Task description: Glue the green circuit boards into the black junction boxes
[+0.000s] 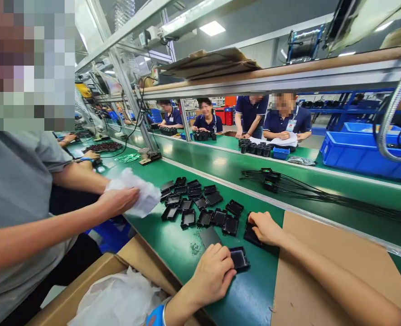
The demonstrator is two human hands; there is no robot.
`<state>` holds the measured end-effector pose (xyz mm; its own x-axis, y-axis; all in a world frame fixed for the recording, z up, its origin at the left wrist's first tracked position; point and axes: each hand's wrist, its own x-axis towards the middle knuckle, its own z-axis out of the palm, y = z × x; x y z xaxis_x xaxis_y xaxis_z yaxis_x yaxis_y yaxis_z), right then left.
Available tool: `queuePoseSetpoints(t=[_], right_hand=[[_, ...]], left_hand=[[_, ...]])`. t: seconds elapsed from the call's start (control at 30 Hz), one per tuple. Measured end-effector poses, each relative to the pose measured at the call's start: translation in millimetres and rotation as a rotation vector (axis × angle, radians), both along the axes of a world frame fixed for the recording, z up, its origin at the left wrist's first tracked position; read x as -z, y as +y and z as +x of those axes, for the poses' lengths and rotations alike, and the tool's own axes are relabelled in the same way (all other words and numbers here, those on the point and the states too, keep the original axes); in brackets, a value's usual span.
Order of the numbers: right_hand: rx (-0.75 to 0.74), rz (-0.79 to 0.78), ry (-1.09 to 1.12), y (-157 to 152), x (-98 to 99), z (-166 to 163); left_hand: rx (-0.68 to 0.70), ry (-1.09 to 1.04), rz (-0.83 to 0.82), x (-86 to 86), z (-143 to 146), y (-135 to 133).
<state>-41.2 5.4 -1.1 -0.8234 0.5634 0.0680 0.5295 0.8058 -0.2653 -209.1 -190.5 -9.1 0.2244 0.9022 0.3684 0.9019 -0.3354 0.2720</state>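
Trays crowd the green belt (254, 290), so a careless sweep could, I judge, knock the loose cluster of black plastic trays (200, 206) off its near edge. The left hand (212, 274) closes its fingers on one black tray (239, 259); the right hand (266, 227) curls over another tray (251, 234). A co-worker's hand (117, 201) gripping a white cloth (137, 192) hovers just beside the cluster, with a cardboard sheet (322, 267) and cable bundle (288, 185) near.

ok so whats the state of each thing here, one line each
left hand: fingers on a black tray, flat on the green belt
right hand: resting on another black shell
loose black shells: scattered, mostly open side up
flat black lid: lying flat
cardboard sheet: flat under the right forearm
co-worker's hand: gripping a white cloth
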Motion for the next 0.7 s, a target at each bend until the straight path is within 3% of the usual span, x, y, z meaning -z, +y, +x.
queuePoseSetpoints(t=[0.23,0.33,0.43,0.53,0.7], right_hand=[[-0.013,-0.096,0.11,5,-15.6,3],[0.004,-0.123,0.149,-16,-36.6,20],[-0.091,-0.224,0.162,-55,-51.1,39],[-0.28,-0.311,0.11,-91,-42.5,47],[-0.444,-0.169,-0.029,-105,-6.5,35]], left_hand=[[0.024,0.022,-0.121,5.9,-1,28],[0.05,0.016,-0.146,3.6,4,32],[0.062,-0.003,-0.167,-5.7,-2,33],[-0.07,0.003,-0.163,-19.1,-16,44],[-0.365,0.117,-0.192,-29.6,-25,85]])
